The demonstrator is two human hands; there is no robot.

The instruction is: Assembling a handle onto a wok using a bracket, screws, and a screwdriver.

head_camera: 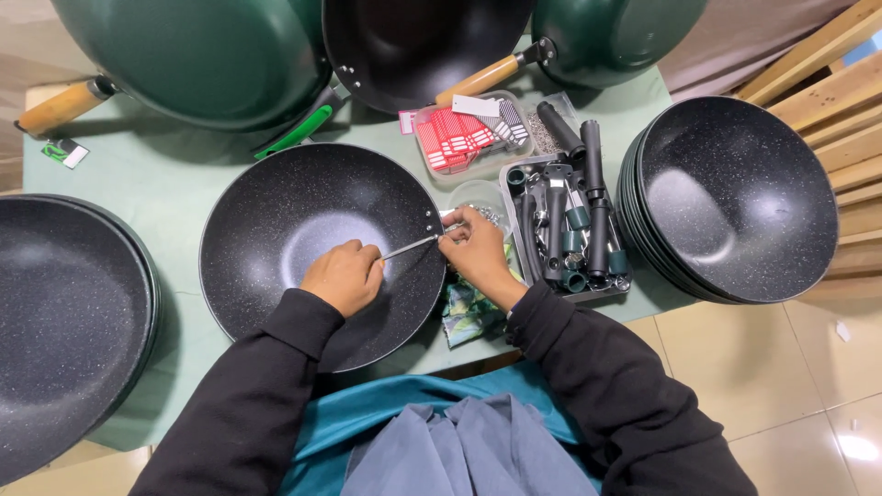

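A black speckled wok (pixel 276 230) without a handle lies on the green table (pixel 165 174) in front of me. My left hand (pixel 344 276) rests inside it, closed around a thin metal tool (pixel 409 246) whose tip points at the pan's right rim. At that rim my right hand (pixel 476 250) pinches a small part, too small to identify, beside the two rivet holes.
A metal tray (pixel 524 174) of black handles stands right of the wok, with a clear box of red tags (pixel 459 138) behind it. Stacked black woks (pixel 735 197) sit at the right, another stack (pixel 64 321) at the left. Green woks with wooden handles (pixel 202 55) line the back.
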